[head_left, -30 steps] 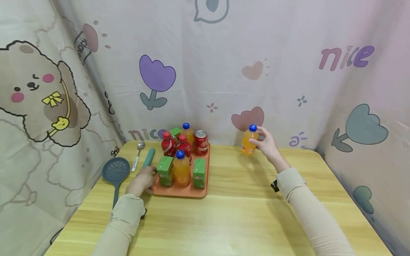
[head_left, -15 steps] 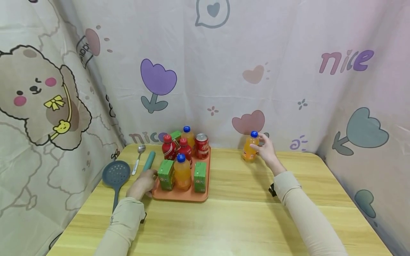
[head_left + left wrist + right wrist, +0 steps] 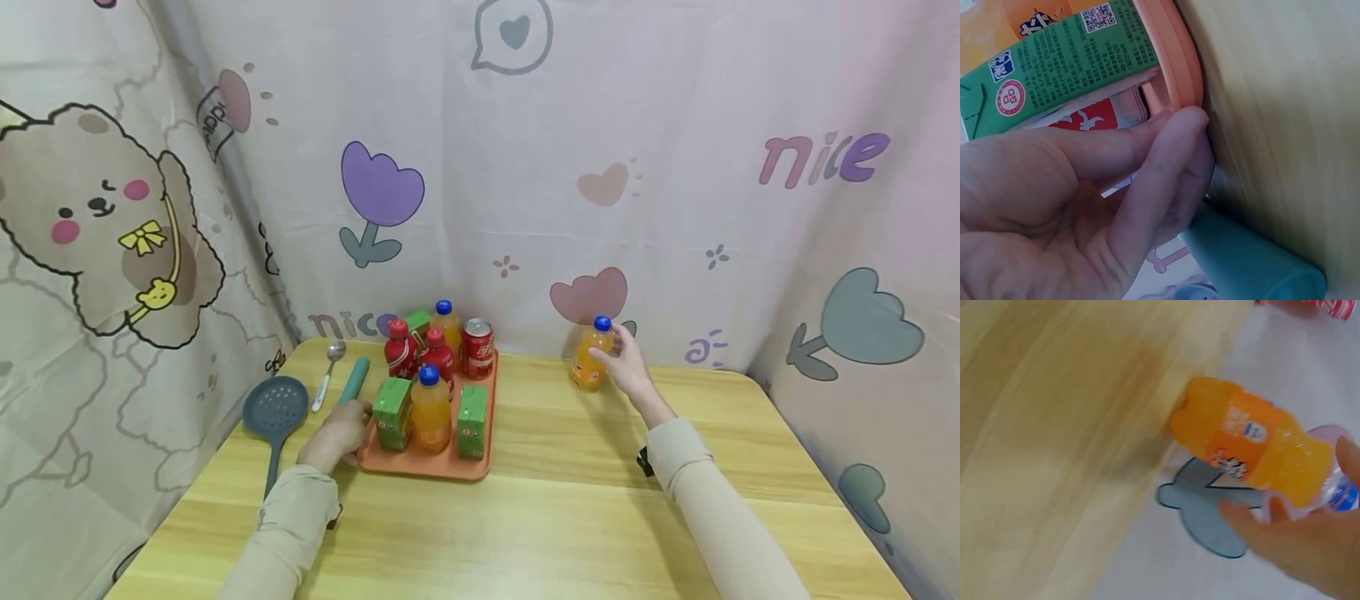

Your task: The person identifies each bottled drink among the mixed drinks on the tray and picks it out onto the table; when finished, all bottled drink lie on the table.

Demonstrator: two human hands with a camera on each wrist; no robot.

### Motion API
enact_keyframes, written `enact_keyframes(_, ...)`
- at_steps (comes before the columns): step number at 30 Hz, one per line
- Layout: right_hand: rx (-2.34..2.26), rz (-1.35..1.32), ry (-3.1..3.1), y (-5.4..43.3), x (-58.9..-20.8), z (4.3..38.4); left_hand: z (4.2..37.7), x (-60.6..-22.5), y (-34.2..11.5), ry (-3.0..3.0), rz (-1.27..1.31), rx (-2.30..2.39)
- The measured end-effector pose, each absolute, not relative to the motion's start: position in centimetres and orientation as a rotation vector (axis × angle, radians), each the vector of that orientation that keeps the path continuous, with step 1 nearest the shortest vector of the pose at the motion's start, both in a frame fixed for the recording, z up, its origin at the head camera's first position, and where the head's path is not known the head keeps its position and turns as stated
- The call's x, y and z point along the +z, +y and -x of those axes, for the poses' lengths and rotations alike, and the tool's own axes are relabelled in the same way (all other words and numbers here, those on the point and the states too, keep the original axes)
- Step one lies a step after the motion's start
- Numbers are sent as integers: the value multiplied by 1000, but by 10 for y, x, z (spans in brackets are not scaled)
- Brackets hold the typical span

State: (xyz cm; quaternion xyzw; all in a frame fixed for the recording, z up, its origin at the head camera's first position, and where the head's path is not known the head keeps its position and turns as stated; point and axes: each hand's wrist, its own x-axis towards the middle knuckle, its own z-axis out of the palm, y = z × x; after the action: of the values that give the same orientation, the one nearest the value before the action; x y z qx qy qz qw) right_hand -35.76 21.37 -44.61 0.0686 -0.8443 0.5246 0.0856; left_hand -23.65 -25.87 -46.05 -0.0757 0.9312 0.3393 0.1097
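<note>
My left hand pinches the near-left rim of an orange tray; the left wrist view shows thumb and fingers on that rim. On the tray stand orange-drink bottles, green drink cartons, red bottles and a red soda can. Away to the right, another orange-drink bottle with a blue cap stands upright on the table. Around its upper part is my right hand. In the right wrist view the fingers are spread, with a gap to the bottle.
Left of the tray lie a grey slotted skimmer, a spoon with a white handle and a teal cylinder, partly behind my left hand. A printed curtain hangs along the back edge of the wooden table.
The orange-drink bottle on the right has come down onto the table, and my right hand's fingers have loosened around it. The left hand stays at the tray rim. The head view has shifted slightly.
</note>
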Motion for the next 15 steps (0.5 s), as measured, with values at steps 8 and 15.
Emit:
enact_keyframes(8, 1147, -191, -2336, 182, -428, 330, 242, -457, -256, 2760, 197, 948)
enact_keyframes(15, 1037, -513, -2323, 132, -420, 310, 240, -460, -256, 2743, 227, 934)
